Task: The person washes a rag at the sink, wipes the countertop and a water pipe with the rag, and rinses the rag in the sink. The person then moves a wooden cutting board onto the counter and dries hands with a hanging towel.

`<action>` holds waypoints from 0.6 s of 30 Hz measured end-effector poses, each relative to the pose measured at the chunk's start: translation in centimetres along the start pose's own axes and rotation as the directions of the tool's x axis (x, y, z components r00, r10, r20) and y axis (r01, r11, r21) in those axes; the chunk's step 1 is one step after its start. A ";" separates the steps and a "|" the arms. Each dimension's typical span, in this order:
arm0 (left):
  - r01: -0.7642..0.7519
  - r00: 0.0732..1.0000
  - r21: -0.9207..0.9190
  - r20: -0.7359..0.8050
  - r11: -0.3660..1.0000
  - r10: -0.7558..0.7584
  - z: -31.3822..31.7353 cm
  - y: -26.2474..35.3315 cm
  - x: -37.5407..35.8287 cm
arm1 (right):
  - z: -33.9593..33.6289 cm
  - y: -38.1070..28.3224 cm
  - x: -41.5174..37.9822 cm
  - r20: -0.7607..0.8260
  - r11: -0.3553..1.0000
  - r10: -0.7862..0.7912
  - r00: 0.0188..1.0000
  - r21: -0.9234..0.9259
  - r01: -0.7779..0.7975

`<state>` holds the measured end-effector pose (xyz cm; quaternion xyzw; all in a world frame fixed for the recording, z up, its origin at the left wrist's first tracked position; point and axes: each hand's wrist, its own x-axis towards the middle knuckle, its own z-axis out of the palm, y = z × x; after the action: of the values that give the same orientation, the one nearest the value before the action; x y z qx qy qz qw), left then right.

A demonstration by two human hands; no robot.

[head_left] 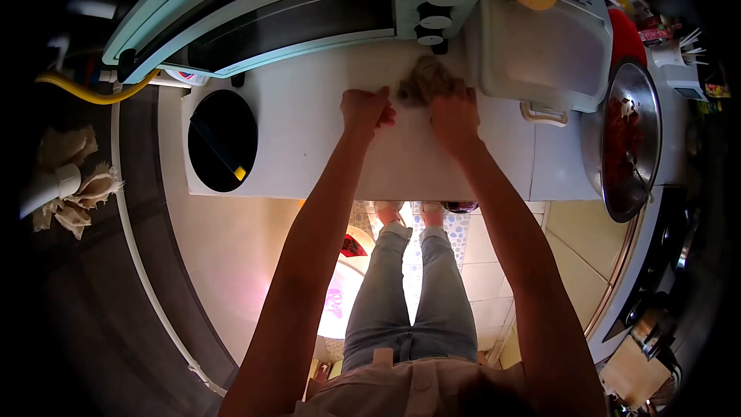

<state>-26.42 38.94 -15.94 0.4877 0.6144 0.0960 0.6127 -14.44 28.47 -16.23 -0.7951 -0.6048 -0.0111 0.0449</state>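
Observation:
My right hand [455, 114] is closed on a crumpled brownish cloth [429, 81], pressed against the white counter [309, 147] just below the oven's knobs. To its left, my left hand [368, 112] is held over the counter with curled fingers, apart from the cloth. Whether anything is inside the left hand's fingers is too small to tell. The pale green toaster oven [270, 31] stands directly beyond both hands.
At the left lies a round black pan or lid [222, 141] with a yellow-tipped item across it. A translucent lidded box [544, 54] and a metal bowl of red food [627, 139] stand at the right. The counter's front edge runs above my legs.

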 end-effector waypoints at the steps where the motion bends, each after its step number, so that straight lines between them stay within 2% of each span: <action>1: 0.024 1.000 0.004 -0.006 1.000 -0.024 0.7 0.9 0.5 | 0.4 0.2 0.8 0.003 0.996 0.087 0.996 0.037 -0.087; 4: 0.080 0.997 -0.052 -0.021 0.995 -0.081 2.1 1.9 2.3 | 0.9 -1.3 -1.6 -0.185 0.983 0.180 0.966 0.012 -0.181; 6: 0.111 0.994 -0.186 0.015 0.976 -0.110 2.3 2.1 2.6 | 0.4 -2.3 -5.2 -0.178 0.979 0.206 0.962 0.031 -0.203; 10: 0.143 0.990 -0.205 0.035 0.968 -0.139 2.3 1.7 1.6 | -0.7 -1.6 -6.8 -0.033 0.972 0.200 0.979 0.137 -0.193; 12: 0.160 0.987 -0.223 0.026 0.961 -0.159 2.6 1.7 1.2 | -0.5 -1.2 -6.2 -0.061 0.965 0.203 0.977 0.182 -0.189; 15: 0.159 0.987 -0.379 0.030 0.912 -0.159 3.2 1.9 2.0 | -0.6 -0.8 -6.3 -0.055 0.949 0.215 0.975 0.249 -0.195; 18: 0.161 0.985 -0.329 -0.002 0.930 -0.171 3.0 1.3 1.1 | -0.7 -0.8 -7.8 -0.041 0.936 0.252 0.967 0.264 -0.233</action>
<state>-23.02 38.94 -16.36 0.3239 0.6381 0.1522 0.6817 -17.24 21.15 -16.03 -0.8501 -0.4963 0.0432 0.1710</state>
